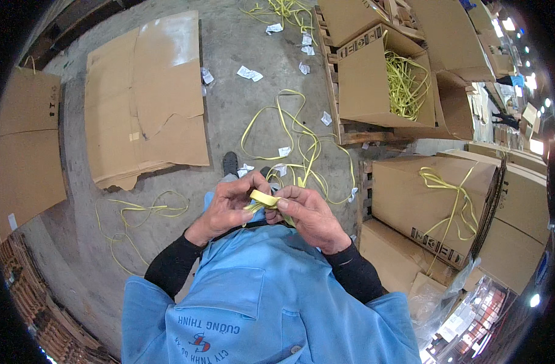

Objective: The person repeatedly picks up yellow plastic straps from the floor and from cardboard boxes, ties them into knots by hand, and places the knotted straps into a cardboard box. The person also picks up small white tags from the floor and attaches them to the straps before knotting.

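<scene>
The person's left hand (230,199) and right hand (309,213) both pinch a folded yellow strap (264,198) before the waist; it looks light, limp and perhaps slick, best gripped flat between thumb and fingertips. Beyond, the floor (232,103) opens between flattened cardboard (147,100) at left and a pallet (351,138) at far right, though loose straps (301,181) cross it.

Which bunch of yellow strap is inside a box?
The tangled bunch inside the open cardboard box at upper right. Other yellow straps lie on the floor, drape over other cardboard, or are in the left hand and right hand.
</scene>
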`<state>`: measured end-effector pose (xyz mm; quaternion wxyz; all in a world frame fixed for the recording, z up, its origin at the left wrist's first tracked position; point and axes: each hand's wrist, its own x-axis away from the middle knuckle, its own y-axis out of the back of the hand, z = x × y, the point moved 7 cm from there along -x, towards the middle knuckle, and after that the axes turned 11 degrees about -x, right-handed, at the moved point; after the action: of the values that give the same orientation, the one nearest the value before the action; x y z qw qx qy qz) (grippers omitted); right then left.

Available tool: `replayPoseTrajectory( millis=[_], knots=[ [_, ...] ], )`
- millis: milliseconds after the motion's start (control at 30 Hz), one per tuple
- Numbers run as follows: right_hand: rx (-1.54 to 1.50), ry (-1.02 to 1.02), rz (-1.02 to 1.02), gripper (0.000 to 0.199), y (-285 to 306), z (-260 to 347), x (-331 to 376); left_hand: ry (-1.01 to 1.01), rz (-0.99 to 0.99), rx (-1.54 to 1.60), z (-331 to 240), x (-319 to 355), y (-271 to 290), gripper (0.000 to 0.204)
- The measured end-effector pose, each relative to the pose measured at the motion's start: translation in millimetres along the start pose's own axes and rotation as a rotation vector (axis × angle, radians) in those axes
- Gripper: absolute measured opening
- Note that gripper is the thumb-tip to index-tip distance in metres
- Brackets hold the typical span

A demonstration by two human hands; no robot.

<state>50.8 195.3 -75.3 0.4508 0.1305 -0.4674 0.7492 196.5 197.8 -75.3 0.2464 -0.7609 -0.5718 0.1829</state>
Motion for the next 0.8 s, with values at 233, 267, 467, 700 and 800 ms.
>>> replayPoseTrajectory(
  millis=[233,267,467,700,800],
  knots=[
    [-0.367,-0.011,-0.049,0.027,-8,-21,-6,-0.119,-0.118,-0.42,2,4,19,0.02],
    [-0.397,0.03,-0.054,0.025,-10,-20,-7,-0.181,-0.168,-0.502,-1,3,19,0.018],
    [-0.299,0.428,-0.183,0.02,-15,-4,-3,-0.112,-0.471,-0.546,-9,-5,12,0.014],
    [-0.01,0.495,-0.206,0.01,-6,-2,-4,-0.31,-0.071,-0.818,-40,-5,-7,0.029],
    [-0.321,0.298,-0.211,0.015,4,-11,-9,-0.425,0.084,-0.862,-41,5,-14,0.044]
  ],
)
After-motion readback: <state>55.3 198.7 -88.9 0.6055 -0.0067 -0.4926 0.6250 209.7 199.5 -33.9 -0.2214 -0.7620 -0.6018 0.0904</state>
